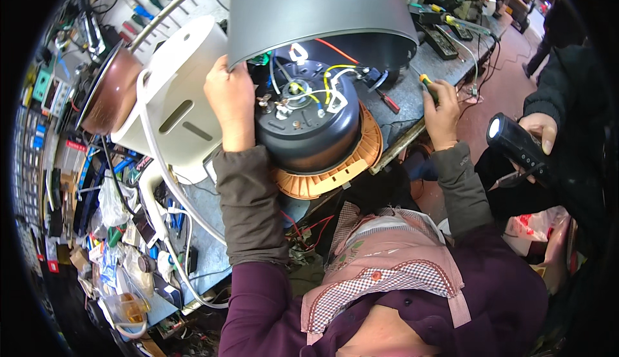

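My left hand (232, 102) has its fingers wrapped round the lower left rim of a large grey rounded housing (316, 9), which is tilted up. Under it sits the dark, round base (303, 141) of an appliance, upturned, with red, yellow and white wires across its underside. An orange plastic ring (329, 183) surrounds the base's lower edge. To the right, apart from the appliance, my right hand (442, 115) is closed on a screwdriver (425, 81) with a yellow and green handle. A red-handled tool (389, 103) lies on the bench between that hand and the base.
Another person's hand (540, 130) at the right holds a lit black flashlight (516, 141). A white casing (174, 106) and a brown bowl (109, 93) stand on the left. Loose tools and parts cover the bench (209, 260). Meters (440, 42) and cables lie at the back right.
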Available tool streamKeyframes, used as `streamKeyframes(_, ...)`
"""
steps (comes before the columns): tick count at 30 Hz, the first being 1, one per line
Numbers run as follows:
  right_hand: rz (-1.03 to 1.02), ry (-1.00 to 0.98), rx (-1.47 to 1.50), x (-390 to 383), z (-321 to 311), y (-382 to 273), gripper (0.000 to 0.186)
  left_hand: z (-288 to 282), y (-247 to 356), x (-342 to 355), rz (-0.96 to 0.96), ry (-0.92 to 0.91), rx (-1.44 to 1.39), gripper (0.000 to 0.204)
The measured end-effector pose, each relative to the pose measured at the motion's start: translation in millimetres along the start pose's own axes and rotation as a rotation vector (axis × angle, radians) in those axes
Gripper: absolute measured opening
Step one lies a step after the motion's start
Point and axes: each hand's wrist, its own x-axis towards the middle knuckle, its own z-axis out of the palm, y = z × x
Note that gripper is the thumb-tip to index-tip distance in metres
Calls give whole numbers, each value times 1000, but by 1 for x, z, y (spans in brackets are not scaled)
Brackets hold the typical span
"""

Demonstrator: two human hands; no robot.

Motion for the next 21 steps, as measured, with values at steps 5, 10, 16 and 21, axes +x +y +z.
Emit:
streamKeyframes(5, -319, 91, 336, 14, -33, -111, 19, 4, 2, -1, -7, -36, 20, 30)
streamKeyframes(10, -632, -240, 328, 88, -36, -222, 26, -4, 1, 0, 19, -36, 63, 28)
streamKeyframes(16, -816, -526, 54, 120, 3, -250, 24, -5, 9, 3, -35, -111, 5, 36)
streamKeyframes(21, -646, -720, 179, 136, 84, -246, 28, -11, 16, 6, -80, -171, -21, 39)
